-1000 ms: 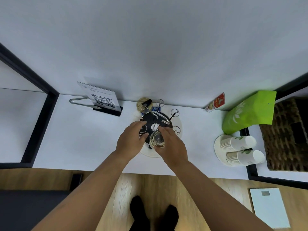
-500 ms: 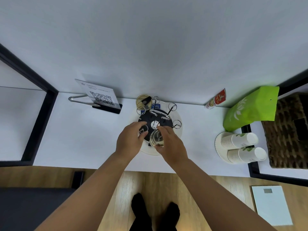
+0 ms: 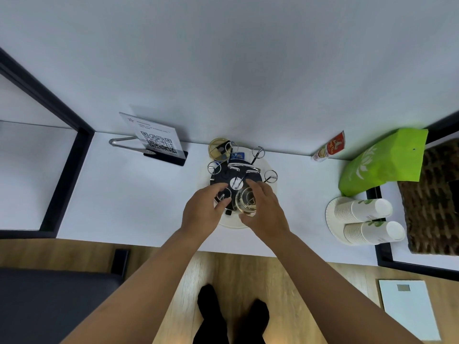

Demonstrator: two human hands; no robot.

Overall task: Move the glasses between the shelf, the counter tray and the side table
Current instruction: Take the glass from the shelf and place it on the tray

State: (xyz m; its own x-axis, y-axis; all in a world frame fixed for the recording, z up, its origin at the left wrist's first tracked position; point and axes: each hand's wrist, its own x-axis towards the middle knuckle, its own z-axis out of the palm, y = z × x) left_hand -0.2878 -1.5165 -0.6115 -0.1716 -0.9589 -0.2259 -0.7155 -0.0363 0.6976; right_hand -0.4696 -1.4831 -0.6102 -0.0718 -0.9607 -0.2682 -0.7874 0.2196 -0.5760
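Observation:
A clear drinking glass (image 3: 246,202) stands at the near side of a black glass rack (image 3: 224,176) with chrome ring-topped prongs, which sits on a round white tray (image 3: 269,194) on the white counter. My right hand (image 3: 264,212) wraps the glass from the right and front. My left hand (image 3: 205,209) rests on the rack's left edge, its fingertips on a chrome prong beside the glass. A second glass (image 3: 218,149) with a dark object in it stands behind the rack near the wall.
A QR-code sign (image 3: 156,137) and a metal hanger (image 3: 123,141) stand at the back left. To the right are a small red sachet (image 3: 329,147), a green bag (image 3: 382,162), stacked paper cups (image 3: 365,220) on a plate, and a wicker basket (image 3: 434,202). A white scale (image 3: 407,309) lies on the floor.
Both hands stay at the rack with the glass between them. The right hand's fingers have closed a little further round the glass; the view has shifted slightly.

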